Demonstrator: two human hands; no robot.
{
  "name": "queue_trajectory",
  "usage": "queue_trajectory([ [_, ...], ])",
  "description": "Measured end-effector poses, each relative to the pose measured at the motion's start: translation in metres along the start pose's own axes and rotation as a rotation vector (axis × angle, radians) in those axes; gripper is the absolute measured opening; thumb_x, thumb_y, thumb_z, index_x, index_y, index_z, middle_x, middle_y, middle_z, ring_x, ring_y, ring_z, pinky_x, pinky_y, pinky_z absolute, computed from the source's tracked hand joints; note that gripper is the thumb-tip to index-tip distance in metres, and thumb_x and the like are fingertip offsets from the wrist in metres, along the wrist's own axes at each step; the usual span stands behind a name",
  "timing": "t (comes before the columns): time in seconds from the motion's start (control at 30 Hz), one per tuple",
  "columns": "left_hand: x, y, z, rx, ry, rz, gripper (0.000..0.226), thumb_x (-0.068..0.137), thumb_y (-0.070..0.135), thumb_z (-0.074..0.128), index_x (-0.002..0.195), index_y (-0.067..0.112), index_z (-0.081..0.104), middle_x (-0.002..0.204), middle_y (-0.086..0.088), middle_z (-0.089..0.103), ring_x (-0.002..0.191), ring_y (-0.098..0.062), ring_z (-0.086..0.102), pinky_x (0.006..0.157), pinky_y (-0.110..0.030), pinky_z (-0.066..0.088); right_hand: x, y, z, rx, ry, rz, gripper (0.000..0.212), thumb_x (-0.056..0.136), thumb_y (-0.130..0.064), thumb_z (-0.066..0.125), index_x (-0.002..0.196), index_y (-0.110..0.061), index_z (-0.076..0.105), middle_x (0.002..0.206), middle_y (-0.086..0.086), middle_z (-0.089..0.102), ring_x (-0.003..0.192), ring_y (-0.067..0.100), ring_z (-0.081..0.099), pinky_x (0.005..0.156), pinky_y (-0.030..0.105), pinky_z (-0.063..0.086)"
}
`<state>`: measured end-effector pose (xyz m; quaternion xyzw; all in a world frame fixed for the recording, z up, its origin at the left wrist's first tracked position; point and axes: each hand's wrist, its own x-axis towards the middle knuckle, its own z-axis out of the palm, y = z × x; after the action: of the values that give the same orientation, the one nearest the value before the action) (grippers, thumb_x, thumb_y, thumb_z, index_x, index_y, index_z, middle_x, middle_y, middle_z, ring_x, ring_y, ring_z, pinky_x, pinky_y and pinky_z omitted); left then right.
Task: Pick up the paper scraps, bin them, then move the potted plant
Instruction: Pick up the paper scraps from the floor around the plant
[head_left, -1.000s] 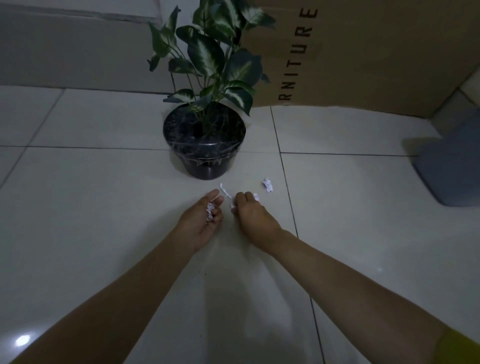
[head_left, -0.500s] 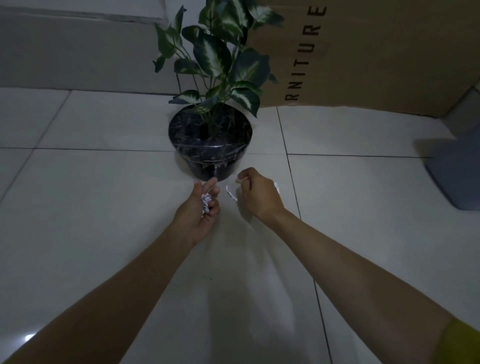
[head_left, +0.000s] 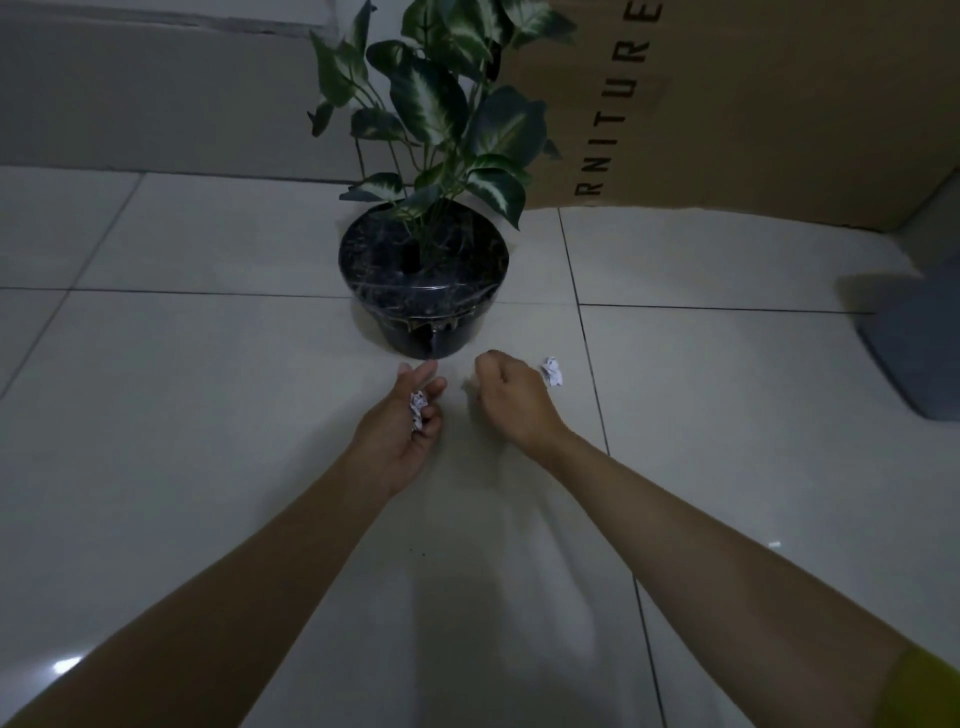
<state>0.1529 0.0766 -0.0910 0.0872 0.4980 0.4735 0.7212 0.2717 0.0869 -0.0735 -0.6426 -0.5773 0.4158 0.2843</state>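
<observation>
Both my bare forearms reach forward and converge ahead of me. My left hand (head_left: 402, 426) is turned palm inward, fingers curled loosely into a cupped grip, thumb and forefinger tips extended. My right hand (head_left: 511, 397) is knuckles-up, fingers bunched into a closed pinch. A yellow sleeve (head_left: 919, 691) edges my right upper arm.

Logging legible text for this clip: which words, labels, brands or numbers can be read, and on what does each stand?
"RNITURE": dark capital letters running vertically up the cardboard box behind the potted plant; the start of the word is cut off at the box's lower edge.
Paper scraps, in the left hand and on the floor: faint dark marks, too small to read.
The pot shows no readable label.
</observation>
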Motion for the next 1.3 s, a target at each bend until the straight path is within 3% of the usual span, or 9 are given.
queue_trajectory([
  [0.13, -0.001, -0.002, 0.005, 0.006, -0.006, -0.022, 0.047, 0.1, 0.031, 0.032, 0.137, 0.005, 0.043, 0.083, -0.003, 0.052, 0.027, 0.0, 0.036, 0.03, -0.01, 0.026, 0.006, 0.006, -0.022, 0.326, 0.11, 0.131, 0.044, 0.094, -0.02, 0.044, 0.05, -0.021, 0.038, 0.047, -0.003, 0.039, 0.038, 0.01, 0.035, 0.042, 0.02, 0.031],
  [0.23, -0.002, -0.004, 0.007, 0.015, -0.013, -0.03, 0.046, 0.1, 0.03, 0.033, 0.137, 0.005, 0.043, 0.083, -0.003, 0.05, 0.026, 0.0, 0.036, 0.03, -0.01, 0.026, 0.013, 0.022, -0.034, 0.17, 0.209, 0.114, 0.033, 0.093, -0.021, 0.049, 0.061, -0.02, 0.049, 0.056, -0.007, 0.049, 0.051, 0.008, 0.044, 0.055, 0.025, 0.039],
  [0.3, -0.002, -0.006, 0.008, 0.024, -0.016, -0.035, 0.046, 0.1, 0.031, 0.032, 0.137, 0.005, 0.043, 0.083, -0.003, 0.051, 0.026, 0.0, 0.036, 0.03, -0.01, 0.025, 0.012, 0.028, -0.042, 0.067, 0.282, 0.097, 0.021, 0.093, -0.009, 0.043, 0.078, -0.015, 0.057, 0.066, -0.007, 0.054, 0.058, 0.008, 0.048, 0.053, 0.014, 0.038],
  [0.4, -0.002, -0.007, 0.008, 0.036, -0.019, -0.041, 0.046, 0.1, 0.031, 0.033, 0.137, 0.005, 0.044, 0.083, -0.002, 0.051, 0.027, 0.0, 0.036, 0.031, -0.01, 0.025, 0.01, 0.034, -0.046, -0.089, 0.325, 0.092, 0.025, 0.096, -0.006, 0.034, 0.103, 0.0, 0.058, 0.093, 0.013, 0.063, 0.082, 0.023, 0.057, 0.062, 0.018, 0.034],
  [0.57, -0.003, -0.006, 0.008, 0.043, -0.059, -0.032, 0.042, 0.1, 0.028, 0.034, 0.137, 0.009, 0.043, 0.1, -0.002, 0.057, 0.029, 0.001, 0.035, 0.034, -0.009, 0.026, 0.012, 0.041, -0.035, -0.439, 0.196, 0.031, 0.032, 0.098, -0.028, 0.039, 0.112, 0.0, 0.049, 0.115, 0.023, 0.055, 0.103, 0.038, 0.055, 0.079, 0.037, 0.044],
  [0.73, 0.001, -0.008, 0.003, 0.042, -0.071, -0.02, 0.039, 0.101, 0.017, 0.034, 0.138, 0.01, 0.042, 0.127, -0.007, 0.047, 0.031, 0.0, 0.035, 0.035, -0.009, 0.03, 0.005, 0.049, -0.03, -0.74, 0.127, -0.141, 0.026, 0.099, -0.02, 0.034, 0.111, 0.001, 0.043, 0.113, 0.022, 0.053, 0.091, 0.038, 0.059, 0.061, 0.034, 0.031],
  [1.07, -0.006, -0.018, -0.006, 0.028, -0.085, -0.021, 0.041, 0.101, 0.011, 0.03, 0.141, 0.004, 0.037, 0.148, -0.012, 0.04, 0.043, -0.001, 0.048, 0.037, -0.008, 0.034, -0.01, 0.04, -0.034, -0.331, 0.178, -0.098, 0.007, 0.09, -0.003, 0.041, 0.096, -0.004, 0.046, 0.095, 0.02, 0.057, 0.085, 0.033, 0.055, 0.066, 0.03, 0.033],
  [1.23, -0.017, -0.017, -0.01, 0.035, -0.074, -0.037, 0.041, 0.101, 0.01, 0.03, 0.14, 0.003, 0.038, 0.147, -0.014, 0.041, 0.048, -0.001, 0.047, 0.04, -0.008, 0.035, -0.022, 0.027, -0.019, -0.451, -0.007, -0.199, 0.033, 0.085, 0.002, 0.049, 0.118, -0.002, 0.048, 0.112, 0.021, 0.048, 0.093, 0.038, 0.056, 0.078, 0.037, 0.047],
  [1.3, -0.022, -0.014, -0.011, 0.033, -0.063, -0.045, 0.041, 0.101, 0.009, 0.03, 0.14, 0.003, 0.038, 0.146, -0.015, 0.041, 0.058, -0.004, 0.043, 0.042, -0.008, 0.036, -0.029, 0.027, -0.01, -0.561, -0.085, -0.303, 0.033, 0.091, -0.004, 0.044, 0.124, -0.006, 0.043, 0.112, 0.017, 0.042, 0.084, 0.037, 0.056, 0.07, 0.036, 0.049],
])
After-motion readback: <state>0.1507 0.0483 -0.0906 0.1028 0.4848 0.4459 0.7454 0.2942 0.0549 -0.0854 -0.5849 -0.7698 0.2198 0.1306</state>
